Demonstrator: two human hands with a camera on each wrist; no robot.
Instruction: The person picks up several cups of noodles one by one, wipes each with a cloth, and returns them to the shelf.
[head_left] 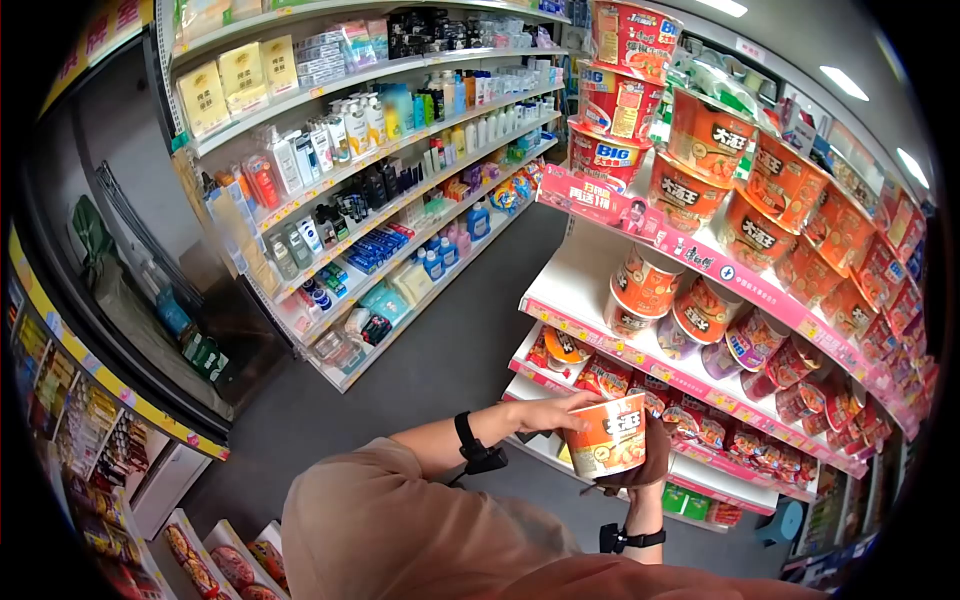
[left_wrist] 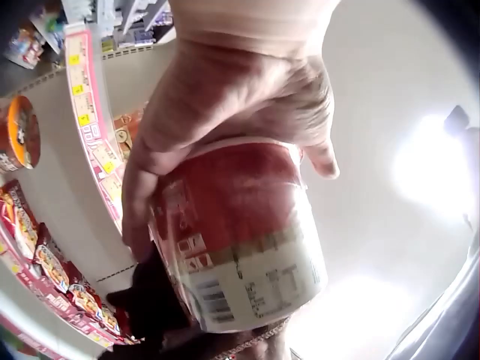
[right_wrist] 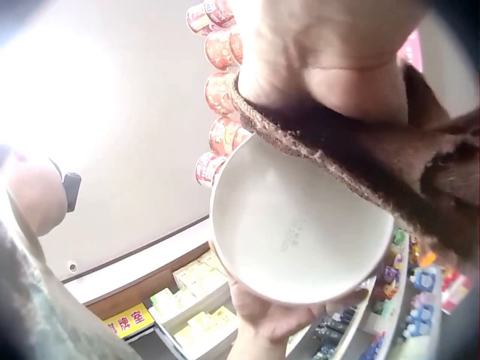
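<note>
Left hand (head_left: 548,411) and right hand (head_left: 654,460), grip clamped round tub (head_left: 608,440), over grey shop floor (head_left: 275,432).

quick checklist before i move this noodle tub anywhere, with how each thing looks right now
1. Left hand grips the noodle tub: ok, thumb and fingers spread round opposite sides.
2. Right hand has a firm hold: cannot tell, the brown cloth hides its fingers.
3. Cloth clear of the tub: not ok, it lies against the tub.
4. White base free of visible dents: ok, none shows.
5. Lid sealed: cannot tell, no view shows it plainly.
</note>
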